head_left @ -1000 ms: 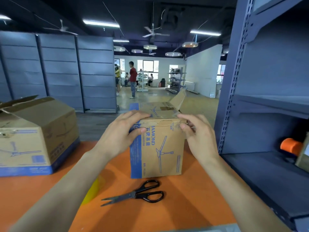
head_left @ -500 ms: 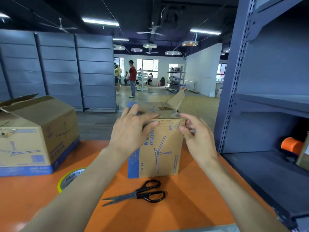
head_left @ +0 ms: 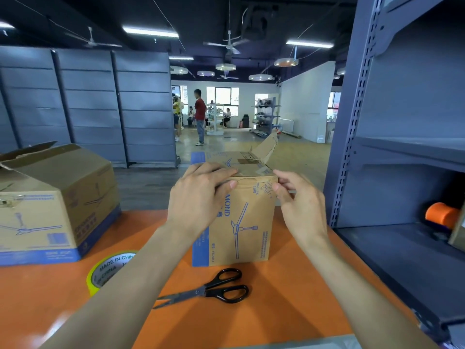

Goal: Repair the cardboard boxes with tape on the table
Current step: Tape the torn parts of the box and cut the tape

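Note:
A small cardboard box (head_left: 247,222) with a blue fan drawing stands upright on the orange table (head_left: 289,311). One torn top flap sticks up at its far right. My left hand (head_left: 201,195) lies over the box's near top edge, fingers flat on the top and thumb on the front face, pressing down. My right hand (head_left: 299,200) touches the top right corner with its fingertips, thumb on the front. A yellow tape roll (head_left: 108,272) lies flat to the left, partly hidden by my left forearm. A bigger cardboard box (head_left: 52,197) sits at the table's left.
Black scissors (head_left: 214,289) lie just in front of the small box. A grey metal shelf unit (head_left: 402,172) stands close on the right, with an orange roll (head_left: 440,214) on its lower shelf. People stand far back in the hall.
My left hand slid from the box's front left corner up onto its top edge. My forearm moved off the tape roll, which now shows. My right hand stayed at the right corner.

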